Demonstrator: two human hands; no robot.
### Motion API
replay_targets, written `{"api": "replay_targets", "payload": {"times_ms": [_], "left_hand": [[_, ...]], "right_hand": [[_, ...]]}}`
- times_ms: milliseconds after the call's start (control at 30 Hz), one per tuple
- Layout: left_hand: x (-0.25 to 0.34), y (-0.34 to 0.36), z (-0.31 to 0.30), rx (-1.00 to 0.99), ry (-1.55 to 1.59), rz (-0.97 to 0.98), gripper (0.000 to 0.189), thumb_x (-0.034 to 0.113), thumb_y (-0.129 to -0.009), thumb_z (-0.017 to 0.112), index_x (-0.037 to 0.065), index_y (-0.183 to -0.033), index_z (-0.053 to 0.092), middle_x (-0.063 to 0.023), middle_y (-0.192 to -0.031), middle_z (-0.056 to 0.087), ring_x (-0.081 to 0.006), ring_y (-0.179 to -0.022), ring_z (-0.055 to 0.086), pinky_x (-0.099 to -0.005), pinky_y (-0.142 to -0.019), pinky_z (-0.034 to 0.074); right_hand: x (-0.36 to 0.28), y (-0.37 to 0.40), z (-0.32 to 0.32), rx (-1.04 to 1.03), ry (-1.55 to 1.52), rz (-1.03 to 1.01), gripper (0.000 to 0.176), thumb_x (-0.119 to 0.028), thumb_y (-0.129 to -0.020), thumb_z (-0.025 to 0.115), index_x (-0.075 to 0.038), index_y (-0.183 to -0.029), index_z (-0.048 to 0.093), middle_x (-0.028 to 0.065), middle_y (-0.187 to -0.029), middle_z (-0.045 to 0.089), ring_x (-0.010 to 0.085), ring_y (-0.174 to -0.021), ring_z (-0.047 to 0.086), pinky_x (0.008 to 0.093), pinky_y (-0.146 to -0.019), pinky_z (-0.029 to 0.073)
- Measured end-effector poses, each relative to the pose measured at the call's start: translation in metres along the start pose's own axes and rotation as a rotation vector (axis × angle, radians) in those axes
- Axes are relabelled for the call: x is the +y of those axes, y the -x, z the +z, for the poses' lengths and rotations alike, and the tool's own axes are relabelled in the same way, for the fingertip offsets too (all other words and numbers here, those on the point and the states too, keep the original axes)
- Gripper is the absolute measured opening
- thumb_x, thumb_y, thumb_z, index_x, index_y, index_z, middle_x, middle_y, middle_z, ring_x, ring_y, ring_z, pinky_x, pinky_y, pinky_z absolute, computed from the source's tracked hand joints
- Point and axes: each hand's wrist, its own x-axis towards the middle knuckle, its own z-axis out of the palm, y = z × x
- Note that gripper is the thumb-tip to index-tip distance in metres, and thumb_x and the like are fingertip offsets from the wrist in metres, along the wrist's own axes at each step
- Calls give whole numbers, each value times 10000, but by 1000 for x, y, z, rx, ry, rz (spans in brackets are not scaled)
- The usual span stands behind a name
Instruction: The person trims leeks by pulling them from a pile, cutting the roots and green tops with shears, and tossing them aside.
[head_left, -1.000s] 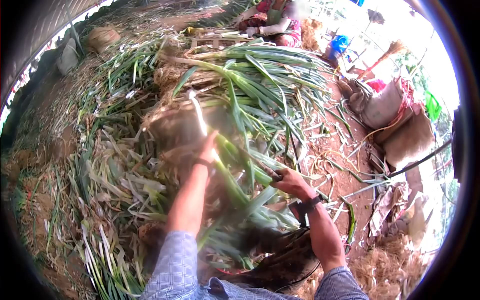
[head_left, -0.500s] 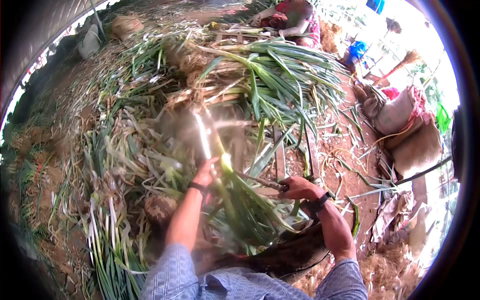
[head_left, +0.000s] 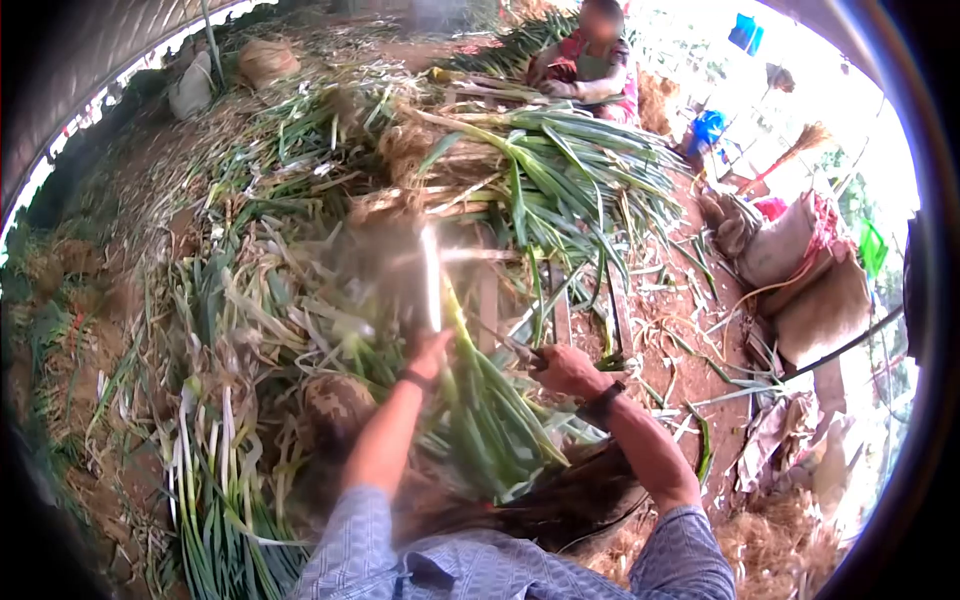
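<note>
My left hand (head_left: 428,352) is closed around the shaft of a leek (head_left: 495,425). Its white end points away from me, blurred and bright, and its green leaves hang down toward my lap. My right hand (head_left: 568,372) grips a thin rod-like tool (head_left: 512,343), whose tip points left at the leek's stalk. The tip is too blurred to make out. Beyond my hands, a pile of untrimmed leeks (head_left: 590,160) lies with roots to the left. At lower left, cleaned leeks (head_left: 215,470) with white shafts rest on the ground.
Peeled leaf scraps (head_left: 270,300) cover the ground at left. Another person (head_left: 590,70) sits at the back. Stuffed sacks (head_left: 800,260) stand at right, near a dark hose (head_left: 845,345). A wooden slatted rack (head_left: 560,305) lies ahead of me.
My right hand has moved left and slightly up with the tool. My left hand and the leek have shifted slightly right. The person at the back shows more fully as my view tilted.
</note>
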Motion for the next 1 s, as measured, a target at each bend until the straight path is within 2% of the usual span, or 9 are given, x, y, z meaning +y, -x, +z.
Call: {"api": "replay_targets", "payload": {"times_ms": [100, 133, 200, 267, 400, 567, 700, 800, 1000], "left_hand": [[-10, -8, -5, 80, 6, 71, 231, 115, -788, 708, 5, -980, 638, -70, -758, 638, -186, -591, 637, -345, -390, 481], [-11, -13, -12, 42, -50, 99, 219, 137, -825, 698, -11, -981, 656, -69, -811, 652, -172, -648, 623, -322, -552, 514], [-10, -11, -21, 41, -71, 154, 206, 109, -796, 682, -34, -944, 661, -58, -784, 636, -163, -646, 611, -324, -557, 504], [-26, -40, -36, 40, -59, 233, 216, 112, -775, 688, -50, -900, 616, -139, -770, 638, -244, -597, 657, -372, -439, 551], [16, -17, -21, 290, -408, 232, 144, 56, -790, 615, -74, -850, 596, -145, -693, 654, -229, -513, 660, -348, -357, 507], [17, 0, -8, 454, -330, 404, 150, 93, -808, 646, -42, -870, 630, -110, -700, 656, -201, -538, 659, -334, -375, 513], [15, -3, -18, 230, -578, 390, 163, 118, -828, 669, -9, -927, 642, -69, -747, 640, -158, -599, 637, -322, -474, 557], [12, -6, -20, 89, -354, 287, 149, 143, -834, 671, 18, -915, 656, -50, -765, 635, -151, -619, 622, -310, -492, 533], [14, -11, -15, 121, -417, 210, 171, 185, -822, 691, 37, -904, 669, -20, -761, 622, -131, -632, 579, -302, -508, 470]], "right_hand": [[-1, -5, 0, -22, 3, -99, 280, -280, -848, 649, -129, -1078, 703, 125, -895, 728, 331, -806, 692, 435, -735, 544], [-1, -10, 5, -29, -8, -111, 281, -284, -847, 652, -128, -1075, 706, 124, -898, 728, 332, -811, 692, 435, -740, 544], [7, -13, 12, -39, -31, -105, 284, -291, -843, 658, -126, -1068, 712, 121, -903, 729, 333, -821, 692, 435, -749, 543], [15, -18, 11, -38, -58, -96, 347, -344, -809, 689, -106, -1061, 707, 156, -862, 703, 342, -811, 681, 446, -733, 527], [10, -2, 1, -114, 49, -134, 315, -345, -844, 655, -119, -1053, 724, 130, -875, 722, 329, -798, 689, 423, -732, 542], [26, 0, 9, -156, -6, -104, 454, -498, -787, 685, -124, -1038, 733, 176, -883, 715, 372, -835, 683, 463, -761, 543], [25, 9, 9, -130, -40, -144, 414, -452, -785, 680, -113, -1017, 726, 179, -857, 706, 377, -812, 679, 476, -748, 538], [20, 14, 4, -93, 7, -114, 314, -360, -821, 650, -80, -949, 713, 179, -825, 698, 364, -770, 674, 459, -709, 527], [9, 48, 0, -69, 77, -254, 262, -253, -736, 636, -65, -907, 697, 194, -782, 678, 387, -761, 664, 500, -676, 505]]}}
